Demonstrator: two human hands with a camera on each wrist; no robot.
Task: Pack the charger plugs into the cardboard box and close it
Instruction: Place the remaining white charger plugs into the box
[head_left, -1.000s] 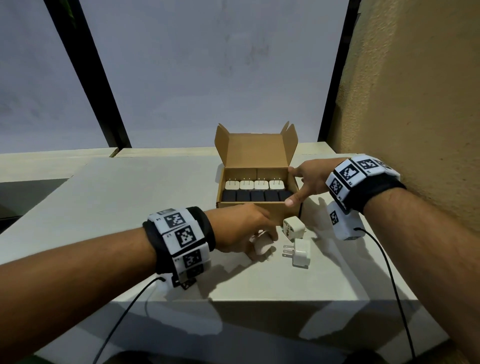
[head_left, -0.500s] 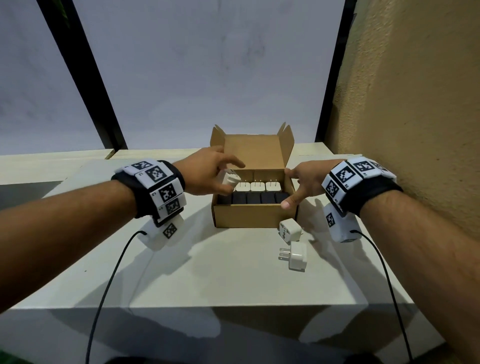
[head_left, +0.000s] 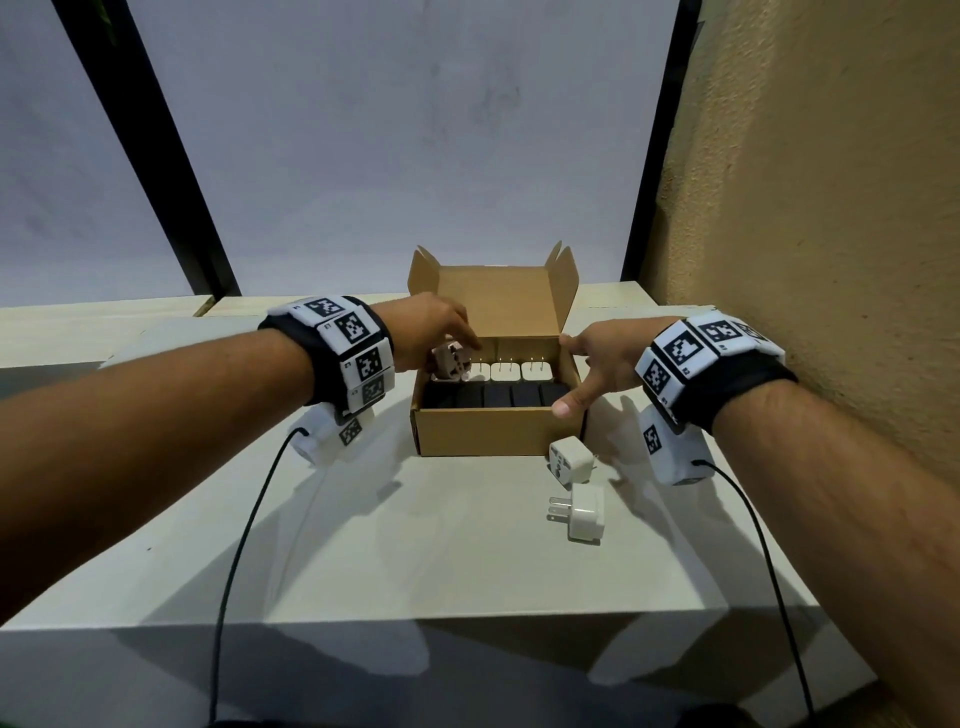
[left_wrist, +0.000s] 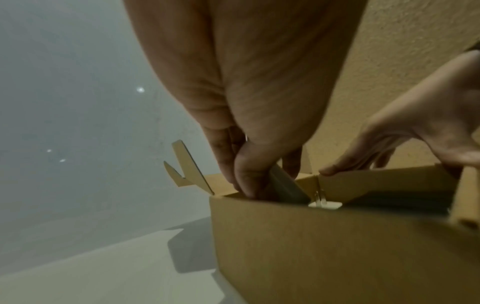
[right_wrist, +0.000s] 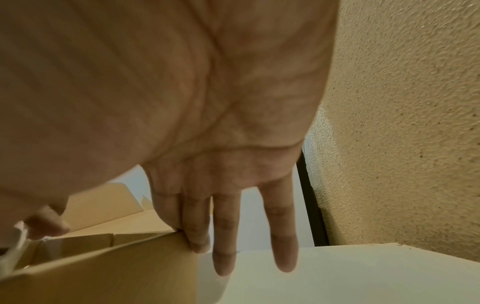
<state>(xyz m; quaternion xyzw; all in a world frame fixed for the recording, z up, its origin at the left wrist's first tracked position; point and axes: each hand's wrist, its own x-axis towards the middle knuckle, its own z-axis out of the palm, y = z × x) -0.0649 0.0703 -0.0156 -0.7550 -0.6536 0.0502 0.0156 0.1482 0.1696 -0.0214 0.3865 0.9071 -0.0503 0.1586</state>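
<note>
An open cardboard box (head_left: 483, 431) stands mid-table with its lid (head_left: 496, 299) upright at the back. Inside lie a back row of white plugs (head_left: 505, 371) and a front row of black plugs (head_left: 498, 396). My left hand (head_left: 441, 338) holds a white plug (head_left: 450, 362) over the box's back left corner; in the left wrist view its fingers (left_wrist: 249, 174) grip that plug at the box rim (left_wrist: 259, 200). My right hand (head_left: 592, 364) rests with straight fingers on the box's right wall (right_wrist: 103, 265). Two white plugs (head_left: 570, 460) (head_left: 584, 512) lie loose on the table in front of the box's right corner.
The pale table (head_left: 415, 545) ends in a front edge near me. A rough tan wall (head_left: 831, 208) rises close on the right. Cables (head_left: 244, 525) hang from both wrist units across the table.
My left hand picked a white plug up from the table, carried it up to the box and now lowers it into the back left corner. The right hand stayed on the box.
</note>
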